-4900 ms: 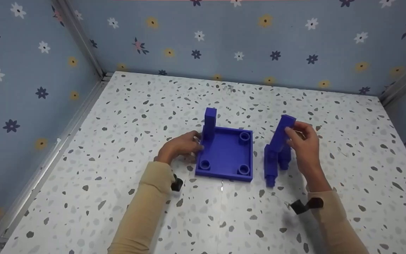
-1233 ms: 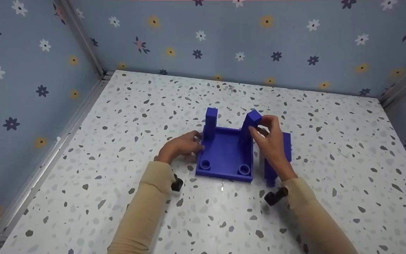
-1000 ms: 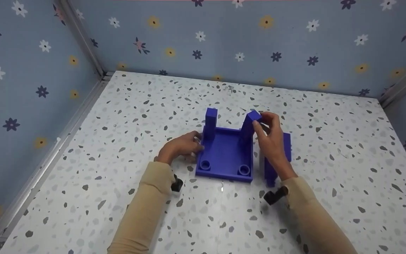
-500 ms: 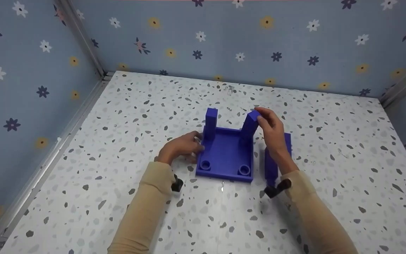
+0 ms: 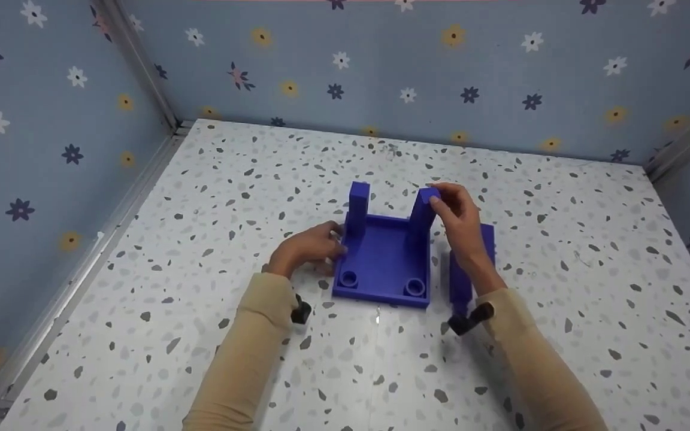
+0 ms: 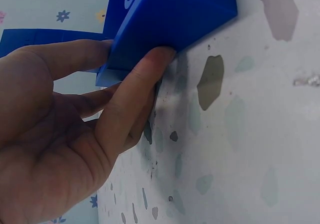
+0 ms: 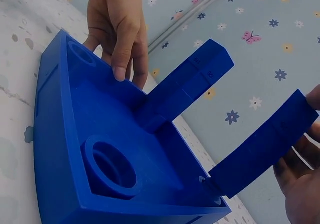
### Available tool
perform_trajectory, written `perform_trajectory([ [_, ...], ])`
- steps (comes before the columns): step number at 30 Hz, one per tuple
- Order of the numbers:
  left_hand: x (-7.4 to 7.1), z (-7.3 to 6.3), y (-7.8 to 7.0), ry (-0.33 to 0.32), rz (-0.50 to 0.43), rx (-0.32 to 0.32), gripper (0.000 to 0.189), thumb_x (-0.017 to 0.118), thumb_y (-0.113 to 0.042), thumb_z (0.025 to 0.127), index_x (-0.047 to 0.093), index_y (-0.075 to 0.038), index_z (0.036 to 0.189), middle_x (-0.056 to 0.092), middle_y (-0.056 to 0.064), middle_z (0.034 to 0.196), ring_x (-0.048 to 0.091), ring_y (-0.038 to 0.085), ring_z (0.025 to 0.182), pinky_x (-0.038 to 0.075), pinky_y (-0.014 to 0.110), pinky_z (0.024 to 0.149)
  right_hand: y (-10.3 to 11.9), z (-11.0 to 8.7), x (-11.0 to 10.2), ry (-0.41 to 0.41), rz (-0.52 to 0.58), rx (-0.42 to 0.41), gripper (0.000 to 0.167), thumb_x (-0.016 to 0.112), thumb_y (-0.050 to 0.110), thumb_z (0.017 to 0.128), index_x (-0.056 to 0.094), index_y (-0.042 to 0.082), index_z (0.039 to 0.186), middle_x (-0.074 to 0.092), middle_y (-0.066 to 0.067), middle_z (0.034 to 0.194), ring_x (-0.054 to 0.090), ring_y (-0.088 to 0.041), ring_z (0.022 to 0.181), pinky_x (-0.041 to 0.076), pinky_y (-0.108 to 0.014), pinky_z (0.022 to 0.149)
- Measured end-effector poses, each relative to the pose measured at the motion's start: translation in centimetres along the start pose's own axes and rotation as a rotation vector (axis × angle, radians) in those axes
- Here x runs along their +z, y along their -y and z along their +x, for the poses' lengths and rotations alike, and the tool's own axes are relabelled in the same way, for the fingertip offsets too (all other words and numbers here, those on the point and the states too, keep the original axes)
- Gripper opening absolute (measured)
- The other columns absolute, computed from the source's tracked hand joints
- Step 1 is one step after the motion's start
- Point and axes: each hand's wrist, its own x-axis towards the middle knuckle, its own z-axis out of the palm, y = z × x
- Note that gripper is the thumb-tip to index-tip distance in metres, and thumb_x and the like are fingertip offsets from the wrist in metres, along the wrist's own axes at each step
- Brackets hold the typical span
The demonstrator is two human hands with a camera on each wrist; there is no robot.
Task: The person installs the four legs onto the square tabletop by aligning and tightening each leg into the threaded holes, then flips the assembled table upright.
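While the left hand [image 5: 308,248] grips the left edge of the square blue base [image 5: 384,257], the head view shows the right hand [image 5: 463,224] pinching the top of the held leg [image 5: 421,215] at the base's far right corner; the standing leg [image 5: 357,206] rises at far left, the near left socket [image 5: 348,279] and near right socket [image 5: 414,287] are unfilled, and a loose leg [image 5: 460,287] lies on the table [image 5: 351,383] just to the right. In the left wrist view, thumb and fingertips meet the base's rim and outer wall, a hold worth keeping firm against twisting. Seen from the right wrist, the held leg appears to lean outward, its peg [image 7: 214,185] at the socket but seemingly not fully home; best to straighten it, square its faces to the walls, then press straight down. In the earliest head frame this leg was apart from the base, above the loose pieces; now it meets the corner, while the left hand's place is unchanged.
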Motion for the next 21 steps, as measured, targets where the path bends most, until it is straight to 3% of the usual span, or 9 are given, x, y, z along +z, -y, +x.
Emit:
perform_trajectory([
  [4, 0.0, 0.0, 0.0, 0.007, -0.016, -0.009, 0.050, 0.059, -0.024, 0.089, 0.045, -0.012, 0.135, 0.058, 0.010, 0.119, 0.061, 0.023, 0.103, 0.044, 0.039, 0.097, 1.1, -0.4, 0.3, -0.017, -0.039, 0.015, 0.034, 0.061, 0.013, 0.093, 0.052, -0.005, 0.119, 0.055, -0.007, 0.109, 0.053, -0.017, 0.102, 0.046, -0.025, 0.088],
  [12, 0.0, -0.1, 0.0, 0.037, -0.112, -0.012, 0.050, 0.058, -0.020, 0.090, 0.042, -0.008, 0.136, 0.057, 0.013, 0.119, 0.063, 0.022, 0.099, 0.055, 0.032, 0.079, 2.4, -1.0, 1.1, -0.078, -0.059, 0.003, 0.032, 0.065, 0.004, 0.088, 0.049, -0.009, 0.113, 0.053, -0.004, 0.099, 0.054, -0.017, 0.094, 0.047, -0.034, 0.090],
  [21, -0.1, -0.1, 0.0, 0.022, -0.063, 0.002, 0.052, 0.059, -0.022, 0.089, 0.043, -0.009, 0.137, 0.058, 0.012, 0.120, 0.061, 0.022, 0.102, 0.049, 0.034, 0.088, 2.6, -1.2, 1.5, -0.124, -0.120, -0.023, 0.036, 0.069, 0.007, 0.085, 0.048, -0.010, 0.109, 0.053, -0.006, 0.097, 0.054, -0.018, 0.091, 0.048, -0.032, 0.084],
])
